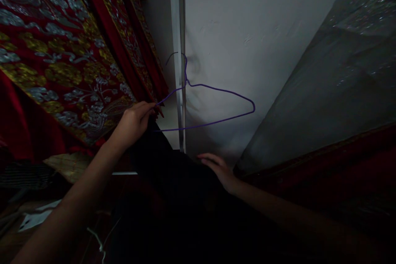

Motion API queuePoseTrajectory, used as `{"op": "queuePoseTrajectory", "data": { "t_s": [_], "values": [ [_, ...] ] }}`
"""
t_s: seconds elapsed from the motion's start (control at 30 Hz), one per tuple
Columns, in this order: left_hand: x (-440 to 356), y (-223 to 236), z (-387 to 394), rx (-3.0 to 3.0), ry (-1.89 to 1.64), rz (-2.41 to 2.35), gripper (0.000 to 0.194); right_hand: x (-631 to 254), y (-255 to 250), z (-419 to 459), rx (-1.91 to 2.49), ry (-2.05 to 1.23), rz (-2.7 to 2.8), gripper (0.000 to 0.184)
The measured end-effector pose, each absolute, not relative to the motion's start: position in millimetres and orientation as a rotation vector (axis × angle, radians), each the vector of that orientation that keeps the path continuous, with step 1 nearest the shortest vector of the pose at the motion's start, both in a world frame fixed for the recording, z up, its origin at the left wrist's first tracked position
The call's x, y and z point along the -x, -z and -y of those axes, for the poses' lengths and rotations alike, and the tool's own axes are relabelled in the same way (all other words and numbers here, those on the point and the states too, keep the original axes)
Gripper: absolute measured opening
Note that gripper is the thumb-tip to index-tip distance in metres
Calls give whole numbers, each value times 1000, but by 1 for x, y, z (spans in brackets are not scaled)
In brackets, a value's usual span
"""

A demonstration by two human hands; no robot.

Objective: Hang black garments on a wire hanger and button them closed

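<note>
A thin purple wire clothes hanger (220,89) is held up in front of me, hook uppermost, its right end bare. My left hand (135,125) grips its left end, where a black garment (173,169) covers the tip of the wire. The dark cloth drops from there towards my body, and its shape is mostly lost in shadow. Lower right, my right hand (218,169) has its fingers bent over the upper edge of the same garment, apart from the hanger. The fingertips there are partly lost in the dark.
Red cloth with gold and silver embroidery (64,49) hangs on the left. Behind the hanger are a pale panel (247,20) and an upright metal edge (176,12). Clear plastic sheeting (349,78) covers something on the right. A white string (99,241) lies lower left.
</note>
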State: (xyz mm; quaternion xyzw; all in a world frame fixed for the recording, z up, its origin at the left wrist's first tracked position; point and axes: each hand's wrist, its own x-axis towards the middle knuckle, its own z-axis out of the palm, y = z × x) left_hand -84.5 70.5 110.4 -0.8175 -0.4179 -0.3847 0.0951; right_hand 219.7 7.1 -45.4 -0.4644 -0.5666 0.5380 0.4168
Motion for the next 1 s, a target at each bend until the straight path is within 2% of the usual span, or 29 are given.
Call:
{"op": "queuePoseTrajectory", "data": {
  "t_s": [0.07, 0.13, 0.23, 0.33, 0.4, 0.57, 0.67, 0.73, 0.8, 1.0],
  "values": [
    [85, -113, -69, 2432, 1115, 1239, 32, -231, 29, -18, 1016, -916, 1788, 30],
    [83, -113, -69, 2446, 1105, 1254, 33, -236, 12, -17, 821, -706, 2153, 40],
    [79, -112, -69, 2468, 1113, 1262, 34, -230, -4, -2, 755, -754, 2476, 59],
    [77, -109, -70, 2479, 1126, 1255, 33, -216, -3, 14, 913, -971, 2494, 67],
    [77, -108, -70, 2476, 1142, 1248, 32, -210, 2, 20, 1039, -1004, 2574, 69],
    [77, -107, -69, 2520, 1118, 1249, 31, -211, 9, 26, 1090, -545, 2965, 67],
    [73, -106, -69, 2555, 1092, 1253, 33, -211, 9, 27, 1018, -421, 2992, 90],
    [70, -104, -70, 2564, 1095, 1253, 34, -211, 9, 27, 957, -398, 2989, 98],
    [69, -103, -71, 2568, 1110, 1255, 34, -211, 10, 26, 858, -416, 3009, 91],
    [71, -103, -69, 2562, 1134, 1248, 34, -208, 15, 25, 649, -721, 3101, 40]
  ]
}}
